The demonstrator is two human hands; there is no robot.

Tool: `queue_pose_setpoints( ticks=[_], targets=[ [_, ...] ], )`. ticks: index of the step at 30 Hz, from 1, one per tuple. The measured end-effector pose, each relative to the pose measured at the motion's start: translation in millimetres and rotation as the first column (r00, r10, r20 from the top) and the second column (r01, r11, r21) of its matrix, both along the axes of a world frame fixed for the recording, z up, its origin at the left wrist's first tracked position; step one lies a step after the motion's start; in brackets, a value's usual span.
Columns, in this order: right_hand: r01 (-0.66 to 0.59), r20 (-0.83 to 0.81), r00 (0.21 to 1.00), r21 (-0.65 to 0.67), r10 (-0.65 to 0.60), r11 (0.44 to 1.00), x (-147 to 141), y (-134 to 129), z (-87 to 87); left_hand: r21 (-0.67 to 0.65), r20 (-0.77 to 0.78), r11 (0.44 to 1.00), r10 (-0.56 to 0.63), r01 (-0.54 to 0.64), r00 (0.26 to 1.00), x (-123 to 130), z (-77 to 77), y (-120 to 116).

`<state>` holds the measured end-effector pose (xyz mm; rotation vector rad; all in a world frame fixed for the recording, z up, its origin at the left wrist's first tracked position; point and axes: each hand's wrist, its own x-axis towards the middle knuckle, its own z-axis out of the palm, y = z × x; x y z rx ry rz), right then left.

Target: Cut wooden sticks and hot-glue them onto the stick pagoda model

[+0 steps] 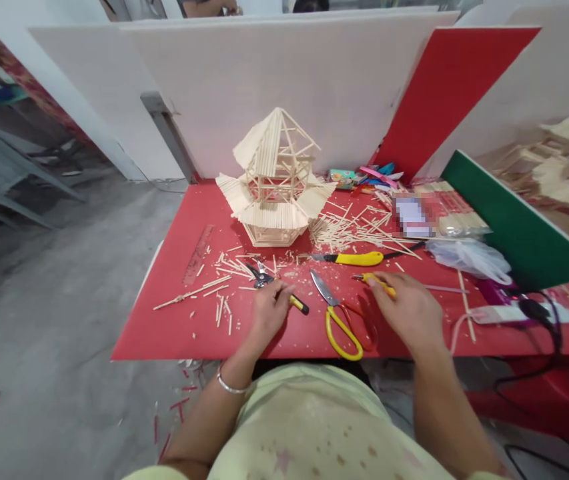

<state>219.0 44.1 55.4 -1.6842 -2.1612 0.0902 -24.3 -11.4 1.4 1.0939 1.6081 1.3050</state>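
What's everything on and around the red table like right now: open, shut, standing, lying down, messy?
Stick tower: upright, roof partly bare
Loose sticks: scattered
Scissors: lying down, seem shut
Cutters: jaws apart
Left hand: on cutters
Right hand: closed on small yellow tool
Ruler: flat
Plastic bag: crumpled
Green board: tilted

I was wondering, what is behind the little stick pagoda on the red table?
A pale panel shows behind the stick pagoda, above and on both sides. Whatever lies on the tabletop directly behind the pagoda's base is hidden.
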Motion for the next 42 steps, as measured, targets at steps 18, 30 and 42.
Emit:
queue_pose_setpoints(
  ticks=[18,30,42],
  targets=[
    [-0.248,0.214,0.908,-0.419,0.36,0.873,-200.9,78.8,-43.0,0.237,-0.213,0.941,0.294,-0.243,0.932,-76.2,-42.0,-11.7],
    [-0.595,-0.048,0.784,-0.343,0.619,0.727,-161.8,50.4,-32.7,0.097,0.144,0.964,0.231,-0.246,0.962,-62.6,-31.1,-7.3],
    [-0.707,-0.421,0.669,-0.108,0.612,0.699,-128.6,32.4,-34.6,0.094,0.506,0.973,0.135,-0.211,0.852,-39.2,-17.7,-5.9]
  ],
)
